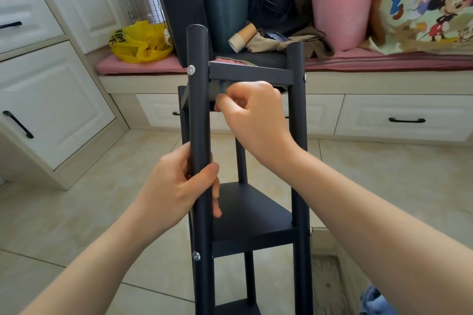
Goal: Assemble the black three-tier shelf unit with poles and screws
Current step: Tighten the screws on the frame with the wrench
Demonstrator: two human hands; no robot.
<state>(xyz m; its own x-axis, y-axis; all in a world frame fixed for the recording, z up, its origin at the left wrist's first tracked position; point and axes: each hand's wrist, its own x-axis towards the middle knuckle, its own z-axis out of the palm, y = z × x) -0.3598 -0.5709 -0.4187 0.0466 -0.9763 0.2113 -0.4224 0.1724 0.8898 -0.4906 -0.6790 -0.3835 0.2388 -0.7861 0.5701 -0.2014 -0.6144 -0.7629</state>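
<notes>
Broadly, the black shelf unit (pixel 298 110) stands upright on the tiled floor (pixel 89 212) directly before you. Its top tier (pixel 250 75) and middle tier (pixel 252 215) are already carried between the poles, and a bottom tier (pixel 238 309) shows at the lower edge. Your left hand (pixel 179 186) wraps the near-left pole (pixel 198 110) between the upper two tiers, fingers and thumb curled round it, probably to steady the frame while the joint above is worked. Your right hand (pixel 253 115) is curled just under the front edge of the top tier, fingertips pinching a small grey piece (pixel 221 89); whether that is a screw, a nut or a key cannot be told. One pale-headed screw (pixel 191 69) sits in the near-left pole level with the top tier, and a lower screw (pixel 196 256) sits beside the middle tier's front edge, so assembly appears well advanced. Legible writing is sparse: the black computer tower (pixel 179 7) on the cushioned bench (pixel 384 61) reads "ThinkCentr", its end covered by a sticker, while the black characters on the yellow bag (pixel 140 43) are too crumpled to read.
</notes>
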